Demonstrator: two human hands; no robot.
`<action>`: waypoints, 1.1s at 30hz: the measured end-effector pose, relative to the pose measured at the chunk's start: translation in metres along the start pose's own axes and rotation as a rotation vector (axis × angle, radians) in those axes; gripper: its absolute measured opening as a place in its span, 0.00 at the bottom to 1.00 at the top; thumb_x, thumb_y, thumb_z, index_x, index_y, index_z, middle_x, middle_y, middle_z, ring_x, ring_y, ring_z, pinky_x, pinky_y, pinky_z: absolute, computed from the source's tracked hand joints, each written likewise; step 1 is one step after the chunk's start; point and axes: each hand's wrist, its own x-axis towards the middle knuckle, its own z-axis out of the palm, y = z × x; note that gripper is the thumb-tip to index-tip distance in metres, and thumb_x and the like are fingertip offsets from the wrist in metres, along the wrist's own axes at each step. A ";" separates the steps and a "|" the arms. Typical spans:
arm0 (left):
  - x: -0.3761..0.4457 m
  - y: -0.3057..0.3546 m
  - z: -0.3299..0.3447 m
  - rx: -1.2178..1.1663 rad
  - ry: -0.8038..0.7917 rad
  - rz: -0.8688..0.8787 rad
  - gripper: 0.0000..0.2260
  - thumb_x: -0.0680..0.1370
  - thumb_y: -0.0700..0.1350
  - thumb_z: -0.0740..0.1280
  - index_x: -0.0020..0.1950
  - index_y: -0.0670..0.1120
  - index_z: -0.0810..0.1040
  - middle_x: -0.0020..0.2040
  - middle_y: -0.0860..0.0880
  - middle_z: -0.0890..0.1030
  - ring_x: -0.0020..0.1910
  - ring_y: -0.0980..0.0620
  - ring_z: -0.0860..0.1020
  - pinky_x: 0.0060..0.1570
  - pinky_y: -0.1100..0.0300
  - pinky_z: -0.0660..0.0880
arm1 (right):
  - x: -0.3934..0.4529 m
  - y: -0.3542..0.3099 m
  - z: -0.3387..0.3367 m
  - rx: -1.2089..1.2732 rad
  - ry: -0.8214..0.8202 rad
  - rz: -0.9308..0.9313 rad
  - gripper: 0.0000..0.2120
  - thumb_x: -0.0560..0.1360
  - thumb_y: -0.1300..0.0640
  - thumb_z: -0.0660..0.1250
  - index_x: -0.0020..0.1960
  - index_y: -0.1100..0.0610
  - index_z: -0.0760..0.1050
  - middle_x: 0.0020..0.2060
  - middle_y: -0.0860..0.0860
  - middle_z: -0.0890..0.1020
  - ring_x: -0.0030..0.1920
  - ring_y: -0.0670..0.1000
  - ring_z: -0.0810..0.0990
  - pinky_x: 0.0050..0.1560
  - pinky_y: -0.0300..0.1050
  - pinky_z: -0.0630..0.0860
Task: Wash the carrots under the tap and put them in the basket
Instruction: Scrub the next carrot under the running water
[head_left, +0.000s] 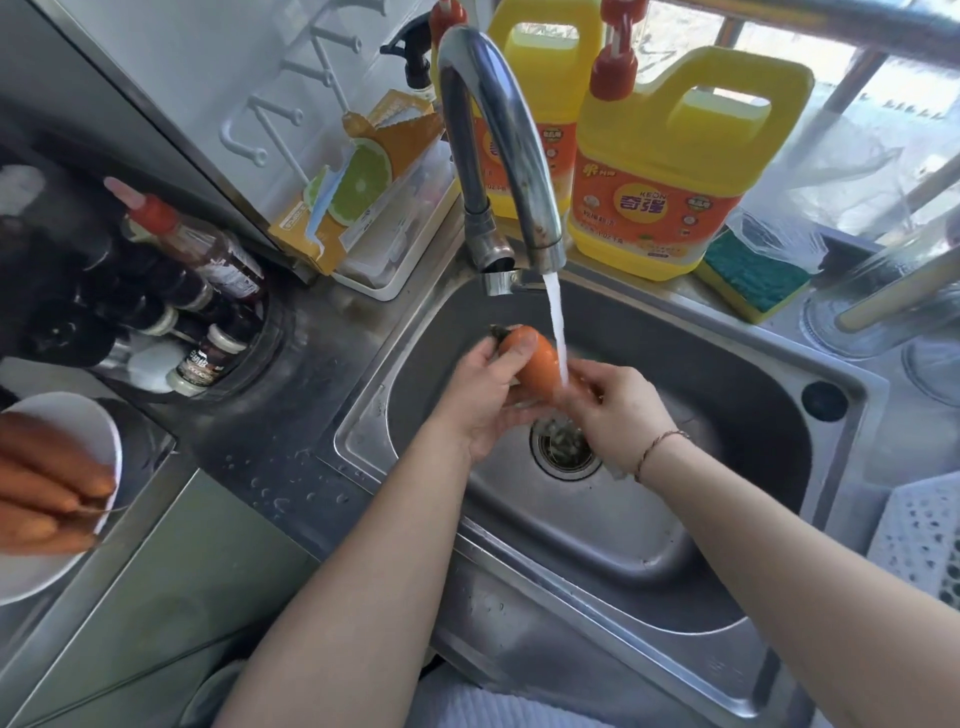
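Observation:
An orange carrot is held over the steel sink, right under the stream running from the chrome tap. My left hand grips its thick top end, thumb across it. My right hand is wrapped round its thin end, which is hidden. Several more carrots lie on a white plate at the left edge. A white perforated basket shows at the right edge.
Two yellow detergent jugs and a green-yellow sponge stand behind the sink. Sauce bottles cluster at the left, next to an orange-printed box. The drain strainer lies below my hands. Glassware sits at the right.

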 end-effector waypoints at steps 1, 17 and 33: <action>0.003 0.000 -0.001 0.032 0.059 0.011 0.08 0.81 0.48 0.67 0.58 0.47 0.76 0.52 0.42 0.81 0.42 0.47 0.83 0.43 0.51 0.83 | -0.002 0.002 0.001 -0.013 -0.010 -0.025 0.10 0.78 0.55 0.66 0.58 0.48 0.81 0.37 0.47 0.81 0.37 0.49 0.77 0.44 0.44 0.75; 0.004 -0.004 0.005 0.005 -0.007 0.083 0.09 0.83 0.42 0.62 0.62 0.44 0.76 0.48 0.42 0.82 0.43 0.46 0.82 0.49 0.45 0.80 | -0.002 -0.012 -0.014 0.088 0.059 0.248 0.18 0.72 0.38 0.70 0.36 0.52 0.80 0.33 0.50 0.83 0.37 0.51 0.83 0.39 0.46 0.81; 0.010 0.008 -0.010 -0.047 0.053 0.080 0.07 0.84 0.43 0.61 0.59 0.43 0.75 0.40 0.46 0.84 0.39 0.48 0.84 0.43 0.47 0.82 | 0.000 -0.009 -0.021 0.187 -0.215 0.116 0.12 0.73 0.62 0.72 0.53 0.48 0.82 0.45 0.50 0.86 0.47 0.53 0.85 0.54 0.53 0.82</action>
